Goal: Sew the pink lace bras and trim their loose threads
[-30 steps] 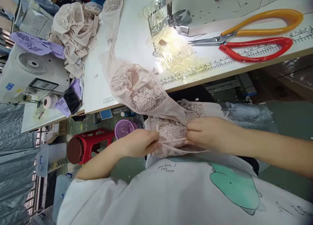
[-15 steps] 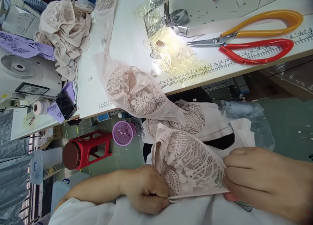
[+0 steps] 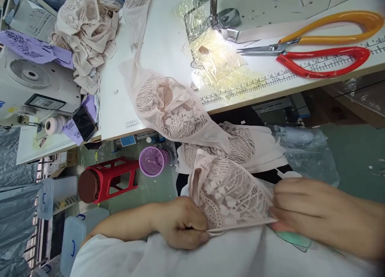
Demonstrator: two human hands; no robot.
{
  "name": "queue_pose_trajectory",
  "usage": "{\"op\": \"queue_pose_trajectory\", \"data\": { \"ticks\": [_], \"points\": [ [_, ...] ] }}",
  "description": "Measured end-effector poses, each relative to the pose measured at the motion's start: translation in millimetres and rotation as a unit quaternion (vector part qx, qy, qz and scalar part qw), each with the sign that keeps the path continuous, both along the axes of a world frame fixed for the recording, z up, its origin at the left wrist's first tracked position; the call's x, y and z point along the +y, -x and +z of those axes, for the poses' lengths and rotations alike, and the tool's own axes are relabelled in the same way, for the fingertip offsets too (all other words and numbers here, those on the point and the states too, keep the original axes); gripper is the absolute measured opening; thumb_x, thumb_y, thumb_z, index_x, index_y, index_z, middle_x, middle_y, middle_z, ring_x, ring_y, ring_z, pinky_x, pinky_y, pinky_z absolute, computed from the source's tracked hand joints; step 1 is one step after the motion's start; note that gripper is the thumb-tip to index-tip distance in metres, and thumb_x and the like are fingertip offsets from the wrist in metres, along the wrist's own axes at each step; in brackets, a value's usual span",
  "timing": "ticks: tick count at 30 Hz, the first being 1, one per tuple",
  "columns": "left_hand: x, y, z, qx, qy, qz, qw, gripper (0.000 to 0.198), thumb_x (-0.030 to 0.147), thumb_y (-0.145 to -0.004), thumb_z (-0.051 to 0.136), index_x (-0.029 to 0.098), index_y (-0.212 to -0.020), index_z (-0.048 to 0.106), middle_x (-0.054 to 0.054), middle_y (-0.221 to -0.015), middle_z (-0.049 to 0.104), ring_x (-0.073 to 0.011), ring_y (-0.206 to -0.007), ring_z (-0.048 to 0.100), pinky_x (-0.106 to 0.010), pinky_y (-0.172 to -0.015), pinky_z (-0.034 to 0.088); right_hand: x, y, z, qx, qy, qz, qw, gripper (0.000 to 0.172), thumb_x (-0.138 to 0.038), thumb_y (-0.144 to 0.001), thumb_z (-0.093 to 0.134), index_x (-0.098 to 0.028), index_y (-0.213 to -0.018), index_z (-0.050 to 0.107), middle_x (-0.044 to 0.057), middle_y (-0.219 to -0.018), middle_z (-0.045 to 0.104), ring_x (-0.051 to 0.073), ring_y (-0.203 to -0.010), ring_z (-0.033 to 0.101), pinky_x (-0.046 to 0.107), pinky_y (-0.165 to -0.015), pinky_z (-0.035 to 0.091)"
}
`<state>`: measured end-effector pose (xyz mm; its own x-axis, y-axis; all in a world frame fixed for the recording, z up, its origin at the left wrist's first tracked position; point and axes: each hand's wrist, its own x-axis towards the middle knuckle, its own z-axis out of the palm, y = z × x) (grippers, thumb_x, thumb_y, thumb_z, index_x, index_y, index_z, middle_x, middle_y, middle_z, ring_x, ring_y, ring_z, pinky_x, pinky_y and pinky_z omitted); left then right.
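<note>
- The left hand (image 3: 183, 223) is curled up tight, pinching the near left corner of a pale pink lace piece (image 3: 228, 192).
- The right hand (image 3: 309, 212) has its fingers bent and holds the right end of the same lace piece.
- So the lace piece is between the two hands, and its near edge runs almost straight from one to the other.
- Just past the hands, more lace cloth (image 3: 240, 142) lies in a stack.
- Farther ahead of the left hand, a pink bra (image 3: 183, 116) hangs over the edge of the white table (image 3: 117, 96).
- Well ahead of the right hand, scissors (image 3: 272, 49) lie on the table.
- A purple basket (image 3: 152, 161) is ahead of the left hand, a bit to its left, and a red stool (image 3: 116, 178) is farther left.
</note>
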<state>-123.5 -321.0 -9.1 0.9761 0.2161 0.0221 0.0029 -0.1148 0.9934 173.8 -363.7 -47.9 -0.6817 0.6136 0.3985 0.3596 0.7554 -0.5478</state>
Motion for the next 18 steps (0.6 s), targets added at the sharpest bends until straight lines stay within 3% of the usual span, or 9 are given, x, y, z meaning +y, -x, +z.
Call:
{"op": "queue_pose_trajectory", "data": {
  "ticks": [3,5,7,9,12,18],
  "points": [
    [19.3,-4.4,26.8,0.034,-0.175,0.051,0.983,0.035,0.009,-0.078,0.048,0.025,-0.067,0.019,0.005,-0.050,0.035,-0.0130,-0.045,0.034,-0.031,-0.045,0.025,24.2,13.0,3.2,0.046,-0.084,-0.019,0.995,0.022,-0.012,-0.097,0.053,-0.020,-0.078,0.058,-0.002,-0.057,0.049,0.014,-0.055,0.042,0.031,-0.048,0.032],
    [32.1,-8.0,47.9,0.077,-0.329,0.083,0.937,0.030,0.008,-0.078,0.048,0.025,-0.066,0.026,0.004,-0.052,0.041,-0.0135,-0.047,0.034,-0.031,-0.046,0.024,37.8,19.7,1.8,0.060,-0.102,-0.068,0.991,0.008,-0.014,-0.099,0.053,-0.019,-0.098,0.060,-0.003,-0.062,0.052,0.015,-0.057,0.043,0.028,-0.050,0.035],
    [40.4,-10.9,65.3,0.108,-0.457,0.108,0.876,0.027,0.010,-0.081,0.049,0.024,-0.065,0.032,0.003,-0.053,0.043,-0.0139,-0.048,0.032,-0.031,-0.046,0.023,46.0,23.8,-0.7,0.062,-0.096,-0.096,0.989,0.018,-0.018,-0.100,0.050,-0.022,-0.117,0.055,0.002,-0.082,0.061,0.015,-0.070,0.053,0.028,-0.060,0.044],
    [43.5,-12.4,75.6,0.128,-0.535,0.114,0.827,0.027,0.012,-0.083,0.048,0.024,-0.063,0.035,0.003,-0.053,0.044,-0.0141,-0.049,0.032,-0.031,-0.047,0.023,48.7,26.2,-3.6,0.069,-0.086,-0.088,0.990,0.020,-0.028,-0.101,0.051,-0.025,-0.121,0.053,0.011,-0.114,0.060,0.021,-0.097,0.060,0.036,-0.076,0.051],
    [43.1,-12.5,78.1,0.142,-0.575,0.113,0.798,0.028,0.012,-0.086,0.045,0.023,-0.062,0.037,0.002,-0.054,0.045,-0.0138,-0.050,0.033,-0.031,-0.048,0.025,47.5,30.9,-10.6,0.055,-0.065,-0.053,0.995,0.021,-0.039,-0.097,0.057,-0.022,-0.109,0.054,0.019,-0.137,0.050,0.031,-0.122,0.054,0.048,-0.089,0.053],
    [42.6,-11.9,69.0,0.119,-0.570,0.129,0.803,0.028,0.012,-0.087,0.044,0.022,-0.062,0.034,0.004,-0.053,0.044,-0.0125,-0.048,0.032,-0.030,-0.048,0.024,49.1,49.5,-27.1,0.049,-0.025,-0.111,0.992,0.008,-0.023,-0.098,0.052,-0.018,-0.097,0.059,0.018,-0.126,0.061,0.030,-0.112,0.062,0.048,-0.086,0.055]
  ]
}}
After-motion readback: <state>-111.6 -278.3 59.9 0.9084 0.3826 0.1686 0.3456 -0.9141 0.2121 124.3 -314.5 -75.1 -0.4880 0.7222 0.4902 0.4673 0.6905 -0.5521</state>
